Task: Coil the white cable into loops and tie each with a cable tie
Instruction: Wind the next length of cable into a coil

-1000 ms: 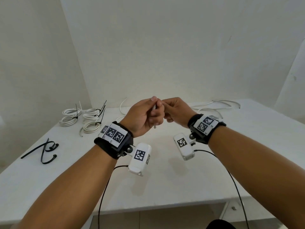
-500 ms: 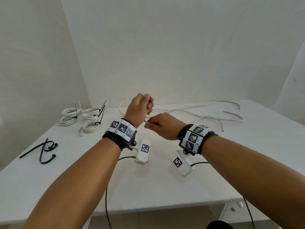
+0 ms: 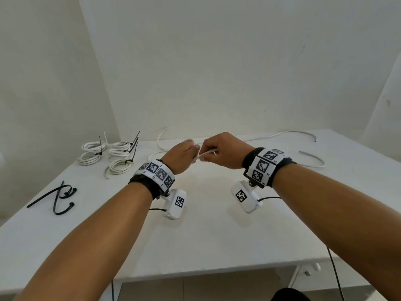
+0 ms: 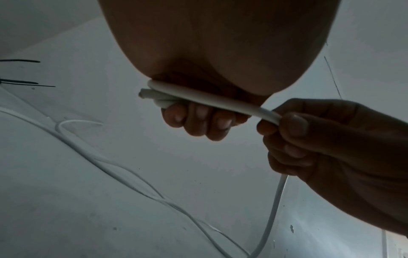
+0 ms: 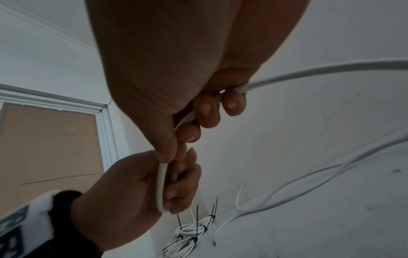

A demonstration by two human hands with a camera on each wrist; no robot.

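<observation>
Both hands are raised above the middle of the white table (image 3: 217, 235), close together. My left hand (image 3: 184, 156) (image 4: 198, 120) grips a short folded stretch of the white cable (image 4: 209, 99) (image 5: 160, 188) in its fist, the cut end sticking out on its left side. My right hand (image 3: 219, 153) (image 5: 198, 122) pinches the same cable (image 3: 205, 154) just right of the left fist and lets it run through the curled fingers. From there the cable (image 3: 293, 134) trails back over the table's far right.
Several tied white coils (image 3: 108, 155) (image 5: 189, 233) with black tie tails lie at the far left. Loose black cable ties (image 3: 58, 197) rest near the left edge. More slack white cable (image 3: 312, 158) lies at the far right. Walls close off the back and left.
The left hand rose and turned, then came back down beside the right. The right hand dropped, then moved up to the left again, wrapping cable round the left hand's bundle.
</observation>
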